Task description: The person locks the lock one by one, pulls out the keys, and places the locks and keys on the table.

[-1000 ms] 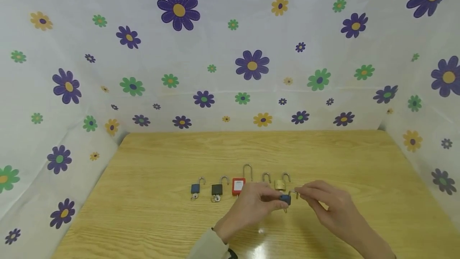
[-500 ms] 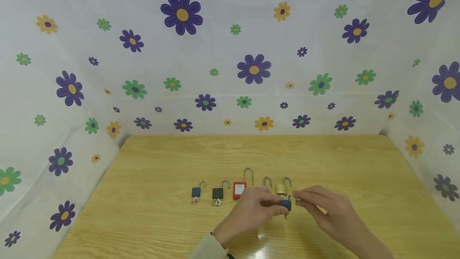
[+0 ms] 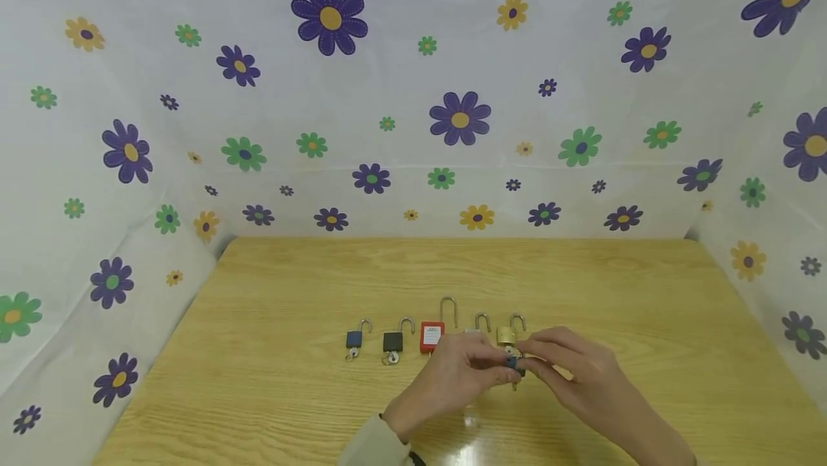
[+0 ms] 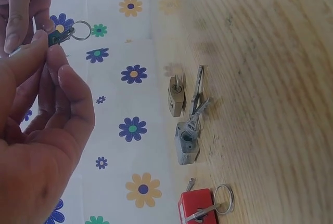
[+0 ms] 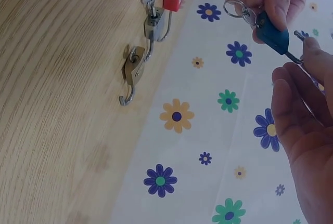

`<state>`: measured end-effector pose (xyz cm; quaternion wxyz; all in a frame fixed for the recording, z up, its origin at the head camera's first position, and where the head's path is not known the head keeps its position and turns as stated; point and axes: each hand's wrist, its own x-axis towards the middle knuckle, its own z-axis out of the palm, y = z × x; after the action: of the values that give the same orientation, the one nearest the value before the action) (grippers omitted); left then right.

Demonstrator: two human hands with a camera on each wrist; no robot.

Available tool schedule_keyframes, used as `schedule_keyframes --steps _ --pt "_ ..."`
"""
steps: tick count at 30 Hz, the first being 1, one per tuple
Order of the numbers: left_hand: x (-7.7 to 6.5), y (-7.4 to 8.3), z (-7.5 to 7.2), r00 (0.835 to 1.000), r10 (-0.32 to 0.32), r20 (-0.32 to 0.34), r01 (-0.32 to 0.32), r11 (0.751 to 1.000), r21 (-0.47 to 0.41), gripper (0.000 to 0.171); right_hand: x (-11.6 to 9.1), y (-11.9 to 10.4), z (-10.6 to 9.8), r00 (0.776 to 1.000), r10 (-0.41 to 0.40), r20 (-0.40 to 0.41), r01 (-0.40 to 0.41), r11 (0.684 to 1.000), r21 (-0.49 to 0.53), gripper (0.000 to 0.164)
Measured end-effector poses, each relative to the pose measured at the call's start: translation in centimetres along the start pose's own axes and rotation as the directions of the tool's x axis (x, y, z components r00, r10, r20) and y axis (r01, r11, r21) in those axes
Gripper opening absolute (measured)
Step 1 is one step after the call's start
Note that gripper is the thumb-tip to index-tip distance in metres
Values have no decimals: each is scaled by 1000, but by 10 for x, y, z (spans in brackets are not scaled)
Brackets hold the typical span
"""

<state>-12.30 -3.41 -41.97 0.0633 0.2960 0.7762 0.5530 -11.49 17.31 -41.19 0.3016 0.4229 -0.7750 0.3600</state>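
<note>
A blue padlock [image 5: 273, 36] is held up over the table between both hands, its shackle out and one end free of the body. My left hand [image 3: 449, 376] pinches the padlock's body between thumb and fingers. On the shackle, the thumb and fingertips of my right hand [image 3: 578, 373] have a pinch hold. A key ring [image 5: 233, 8] with a key hangs from the lock's bottom. Just behind the hands stand a brass padlock [image 3: 507, 336] and a silver padlock [image 5: 153, 22], both with raised shackles. In the head view, fingers cover much of the held lock.
Farther left in the row lie a red padlock [image 3: 432, 337], a black padlock [image 3: 393, 342] and a smaller blue padlock [image 3: 354, 339], all with shackles up and keys in. The wooden table [image 3: 291, 279] meets a flowered cloth [image 3: 388, 92] at the back and sides.
My right hand has moved left, closer to my left hand, and its fingers now cover the shackle that showed before. The left hand keeps its pinch on the padlock; the row is unchanged.
</note>
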Motion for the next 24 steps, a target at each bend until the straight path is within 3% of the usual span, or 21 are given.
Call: schedule_keyframes --steps 3,9,16,20,24 --pt "-1 5 -1 1000 22 -12 -22 999 30 13 1 0 2 1000 0 -9 0 1000 10 36" --pt "-1 -15 4 1000 -9 -8 9 1000 21 18 1 -1 4 998 57 10 -57 998 15 37" --pt "-4 0 0 1000 -20 -18 20 1000 -7 15 -2 -1 4 998 61 35 -61 998 -7 37" --pt "-2 -20 3 998 -62 -21 61 997 -48 17 -3 -2 1 994 42 98 -39 999 -35 40" --pt "-1 -26 2 994 -104 -18 101 988 -116 19 -2 -1 -3 983 47 175 -39 998 -46 40"
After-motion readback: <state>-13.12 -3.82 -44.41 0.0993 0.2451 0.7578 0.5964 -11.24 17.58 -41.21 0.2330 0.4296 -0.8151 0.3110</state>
